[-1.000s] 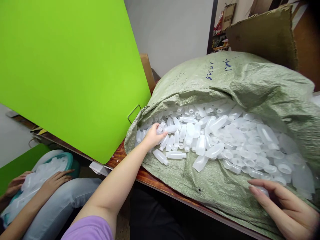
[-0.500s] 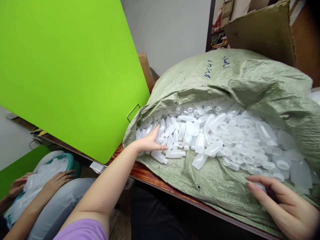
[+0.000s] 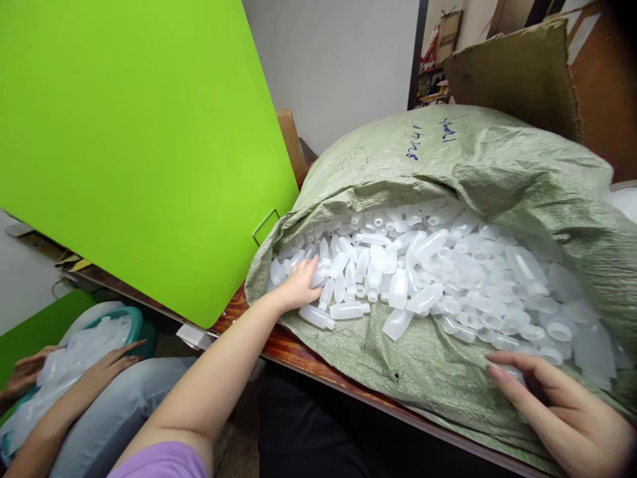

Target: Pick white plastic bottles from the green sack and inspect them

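Note:
A large heap of translucent white plastic bottles (image 3: 398, 285) lies in the mouth of a pale green woven sack (image 3: 378, 358). At the heap's left side my left hand (image 3: 298, 287) has its thumb and forefinger closed about a small bottle (image 3: 321, 271); its other fingers are partly hidden among the bottles. My right hand (image 3: 562, 405), by the sack's front right edge, is curled round another bottle, of which only a clear part (image 3: 512, 373) shows between thumb and fingers.
A bright green board (image 3: 149, 146) with a wire handle stands left of the sack. The brown table edge (image 3: 308, 362) runs below it. At lower left another person's hands (image 3: 107, 368) rest on a teal basin (image 3: 135, 322) of similar bottles. A cardboard box (image 3: 517, 79) stands behind.
My left hand's spread fingers have drawn in around a bottle, and some bottles beside it have shifted. My right hand keeps its hold almost in place.

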`<state>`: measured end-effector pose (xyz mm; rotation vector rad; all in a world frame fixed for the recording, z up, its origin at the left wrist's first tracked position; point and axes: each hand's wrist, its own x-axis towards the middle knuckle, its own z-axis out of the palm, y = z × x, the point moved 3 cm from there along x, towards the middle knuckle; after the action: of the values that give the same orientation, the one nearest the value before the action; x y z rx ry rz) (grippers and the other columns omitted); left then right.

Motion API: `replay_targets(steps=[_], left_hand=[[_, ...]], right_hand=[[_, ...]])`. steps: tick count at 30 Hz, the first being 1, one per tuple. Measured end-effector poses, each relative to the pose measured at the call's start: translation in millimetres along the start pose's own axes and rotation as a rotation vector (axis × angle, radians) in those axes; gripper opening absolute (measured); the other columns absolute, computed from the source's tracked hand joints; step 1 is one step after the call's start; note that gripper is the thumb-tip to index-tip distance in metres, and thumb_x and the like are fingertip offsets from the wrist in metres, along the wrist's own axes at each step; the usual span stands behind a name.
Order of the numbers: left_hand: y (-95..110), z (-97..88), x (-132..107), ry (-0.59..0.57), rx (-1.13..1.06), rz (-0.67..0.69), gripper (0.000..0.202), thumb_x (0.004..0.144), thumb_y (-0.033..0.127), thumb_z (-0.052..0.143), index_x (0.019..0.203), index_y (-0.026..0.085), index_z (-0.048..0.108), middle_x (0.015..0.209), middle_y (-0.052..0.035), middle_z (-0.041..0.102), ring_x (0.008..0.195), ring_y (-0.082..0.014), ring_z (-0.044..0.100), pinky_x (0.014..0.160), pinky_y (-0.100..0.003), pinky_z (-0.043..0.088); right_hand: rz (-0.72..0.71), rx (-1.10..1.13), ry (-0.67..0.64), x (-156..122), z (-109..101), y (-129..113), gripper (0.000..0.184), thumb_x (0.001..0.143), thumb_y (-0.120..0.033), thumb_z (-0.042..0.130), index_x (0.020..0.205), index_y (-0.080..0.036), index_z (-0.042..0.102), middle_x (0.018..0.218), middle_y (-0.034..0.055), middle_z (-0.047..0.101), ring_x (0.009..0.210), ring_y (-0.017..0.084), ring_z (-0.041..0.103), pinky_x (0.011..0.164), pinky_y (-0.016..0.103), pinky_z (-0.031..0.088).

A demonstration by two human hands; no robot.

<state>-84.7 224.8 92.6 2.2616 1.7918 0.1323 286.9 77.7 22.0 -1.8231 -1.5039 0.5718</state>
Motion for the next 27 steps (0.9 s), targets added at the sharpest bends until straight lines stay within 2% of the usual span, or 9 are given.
replay_targets(steps=[2, 4, 6, 12, 17, 23, 25, 27], left_hand=[[3, 0.5, 3, 0.029, 0.075, -0.023, 0.079, 0.076, 0.036, 0.058, 0.141, 0.008, 0.025, 0.136, -0.0196, 0.038, 0.129, -0.0362, 0.033, 0.108, -0.045, 0.029], [7, -0.5, 6, 0.052, 0.146, -0.035, 0.074, 0.077, 0.038, 0.058, 0.138, 0.01, 0.03, 0.132, -0.0186, 0.041, 0.126, -0.0364, 0.037, 0.106, -0.046, 0.031], [12, -2.5, 7, 0.064, 0.213, -0.034, 0.065, 0.077, 0.036, 0.058, 0.133, 0.011, 0.035, 0.129, -0.0173, 0.043, 0.123, -0.0345, 0.04, 0.104, -0.044, 0.034], [32, -7.4, 10, 0.1, 0.367, -0.062, 0.041, 0.07, 0.01, 0.054, 0.111, 0.011, 0.048, 0.114, -0.0167, 0.05, 0.104, -0.0297, 0.054, 0.089, -0.039, 0.045], [39, -9.1, 13, 0.132, 0.391, -0.064, 0.031, 0.071, 0.008, 0.053, 0.102, 0.012, 0.05, 0.1, -0.015, 0.056, 0.093, -0.0301, 0.06, 0.079, -0.039, 0.048], [30, -29.3, 1, 0.304, 0.313, -0.082, 0.048, 0.073, 0.013, 0.055, 0.119, 0.014, 0.04, 0.113, -0.0141, 0.054, 0.102, -0.0293, 0.057, 0.085, -0.039, 0.048], [38, -34.1, -15, 0.439, 0.159, -0.012, 0.052, 0.071, 0.013, 0.058, 0.12, 0.015, 0.04, 0.112, -0.0119, 0.054, 0.102, -0.027, 0.057, 0.088, -0.037, 0.047], [56, -30.4, -38, 0.571, -0.099, 0.148, 0.052, 0.07, 0.014, 0.061, 0.118, 0.018, 0.041, 0.105, -0.0077, 0.055, 0.095, -0.0229, 0.058, 0.084, -0.034, 0.049]], right_hand=[[0.034, 0.03, -0.112, -1, 3, 5, 0.046, 0.07, -0.069, 0.053, 0.097, -0.033, 0.064, 0.102, -0.0012, 0.069, 0.098, 0.022, 0.064, 0.079, 0.03, 0.053], [0.079, 0.053, -0.156, -2, 4, 8, 0.05, 0.071, -0.069, 0.053, 0.101, -0.031, 0.063, 0.106, 0.0001, 0.067, 0.104, 0.023, 0.06, 0.081, 0.03, 0.051], [0.107, 0.069, -0.156, -3, 4, 8, 0.052, 0.07, -0.07, 0.052, 0.101, -0.029, 0.063, 0.107, 0.0013, 0.067, 0.106, 0.024, 0.059, 0.08, 0.03, 0.051], [0.099, 0.09, -0.137, -2, 1, -3, 0.056, 0.066, -0.074, 0.052, 0.096, -0.028, 0.066, 0.101, 0.0026, 0.068, 0.097, 0.024, 0.062, 0.078, 0.031, 0.051], [0.037, 0.096, -0.073, -1, -2, -10, 0.056, 0.067, -0.072, 0.052, 0.094, -0.025, 0.067, 0.096, 0.0036, 0.069, 0.089, 0.023, 0.065, 0.073, 0.031, 0.052], [-0.089, 0.145, 0.079, 1, -8, -12, 0.053, 0.073, -0.065, 0.055, 0.106, -0.026, 0.066, 0.105, 0.0052, 0.067, 0.098, 0.024, 0.063, 0.082, 0.034, 0.051], [-0.134, 0.162, 0.11, 1, -8, -15, 0.05, 0.072, -0.062, 0.058, 0.104, -0.025, 0.067, 0.1, 0.0061, 0.068, 0.092, 0.023, 0.065, 0.078, 0.032, 0.052], [-0.153, 0.195, 0.133, -2, -8, -21, 0.047, 0.073, -0.058, 0.061, 0.104, -0.023, 0.067, 0.093, 0.0064, 0.068, 0.081, 0.02, 0.065, 0.07, 0.029, 0.053]])
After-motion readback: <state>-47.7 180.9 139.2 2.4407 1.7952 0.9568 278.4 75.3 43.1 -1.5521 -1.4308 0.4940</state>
